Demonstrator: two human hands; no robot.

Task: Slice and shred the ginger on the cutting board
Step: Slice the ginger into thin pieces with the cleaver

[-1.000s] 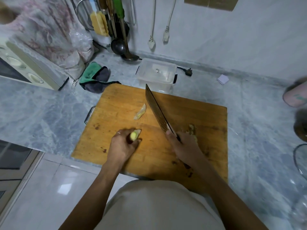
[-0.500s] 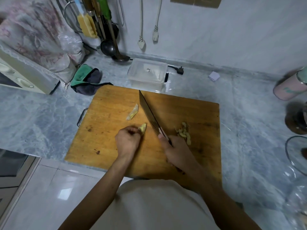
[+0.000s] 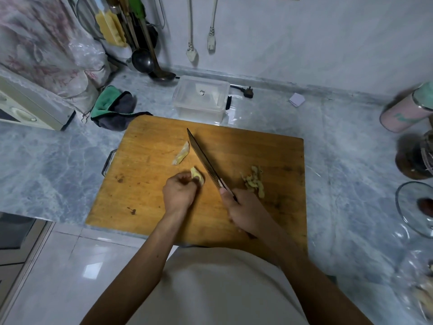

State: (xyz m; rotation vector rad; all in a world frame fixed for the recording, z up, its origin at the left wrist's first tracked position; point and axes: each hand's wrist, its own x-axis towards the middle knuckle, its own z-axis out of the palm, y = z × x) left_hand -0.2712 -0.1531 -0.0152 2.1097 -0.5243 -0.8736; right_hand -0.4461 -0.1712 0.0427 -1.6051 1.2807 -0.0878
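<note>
Partly hidden under curled fingers, the ginger (image 3: 197, 178) lies near the middle of the board (image 3: 145, 184); only its yellow end shows, and its full shape cannot be made out. The left hand (image 3: 179, 193) grips it against the wood. The right hand (image 3: 246, 211) is closed round the handle of the knife (image 3: 203, 158), and the handle itself is almost wholly covered, with just a dark stub showing below the wrist. The blade runs away from the person at a slant, just right of the ginger; whether its edge touches the board cannot be told. A cut slice (image 3: 181, 154) lies just left of the blade, further back. A pile of scraps (image 3: 254, 181) sits on the board to the right, close to the right hand.

Behind the board on the desk (image 3: 46, 160) stand a clear box (image 3: 201, 97), a green and grey cloth (image 3: 112, 106) and a black plug (image 3: 248, 92). Ladles (image 3: 143, 59) lean at the wall. At the right edge a pink tin (image 3: 403, 113), a dark jar (image 3: 414, 158) and a glass bowl (image 3: 407, 207) are blurred and cut off. An appliance (image 3: 30, 106) is cut off at the left.
</note>
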